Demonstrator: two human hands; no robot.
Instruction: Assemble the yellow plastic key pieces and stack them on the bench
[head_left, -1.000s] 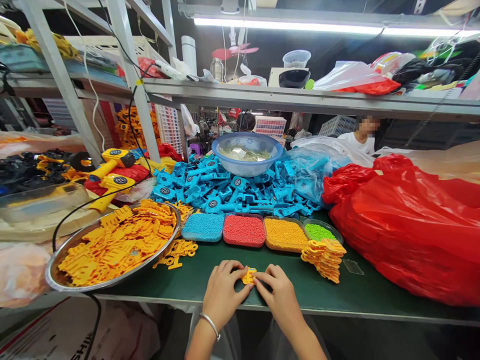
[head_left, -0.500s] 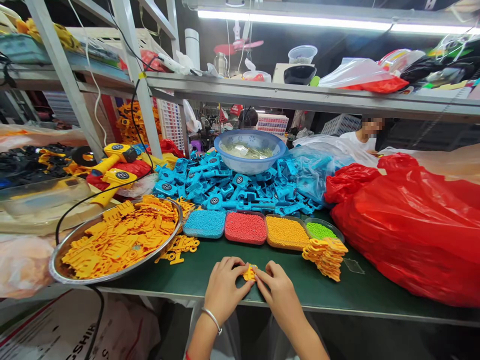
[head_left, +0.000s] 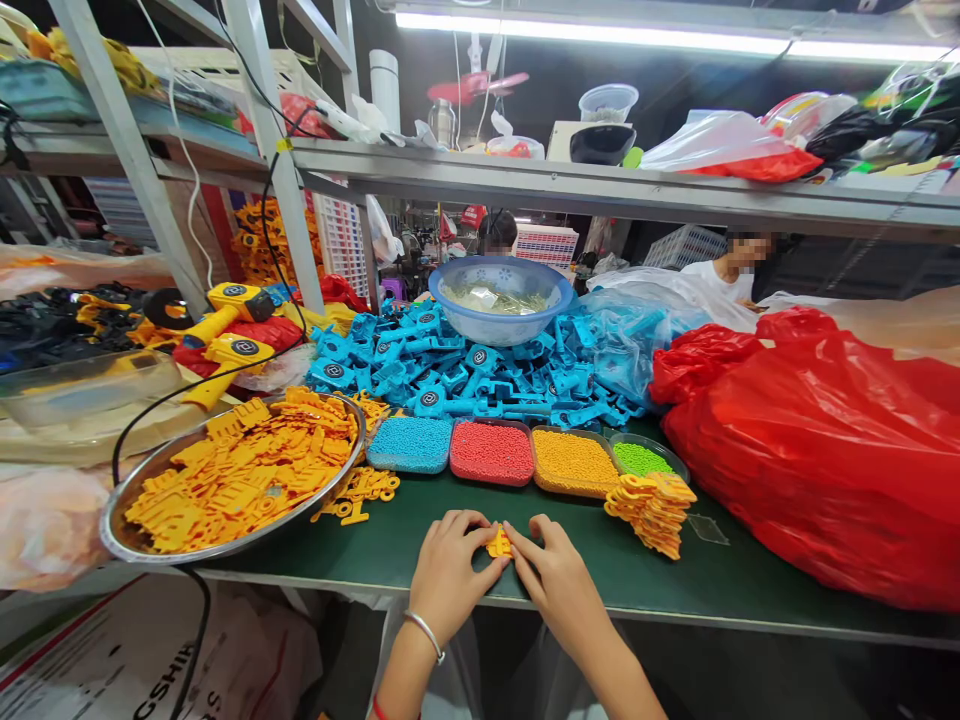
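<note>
Near the front edge of the green tabletop, both hands meet at a small yellow plastic part (head_left: 499,542). My left hand (head_left: 450,565) grips its left side between thumb and fingers. From the right, the fingertips of my right hand (head_left: 551,570) press against the same part; whether they hold a tiny bead cannot be made out. Behind the hands stand trays of blue beads (head_left: 409,445), red beads (head_left: 491,452) and orange beads (head_left: 574,461), plus a round dish of green beads (head_left: 642,459). A stack of yellow plastic parts (head_left: 651,512) lies to the right.
A metal bowl (head_left: 114,540) heaped with yellow parts stands left, with loose pieces beside it. Blue plastic pieces (head_left: 427,365) pile up behind the trays, under a blue basin (head_left: 501,325). A big red bag (head_left: 817,470) fills the right. A shelf (head_left: 600,188) crosses above.
My right hand's fingertips have shifted slightly over the upper edge of the yellow part. My left hand stays in place holding it, and the view has moved a little.
</note>
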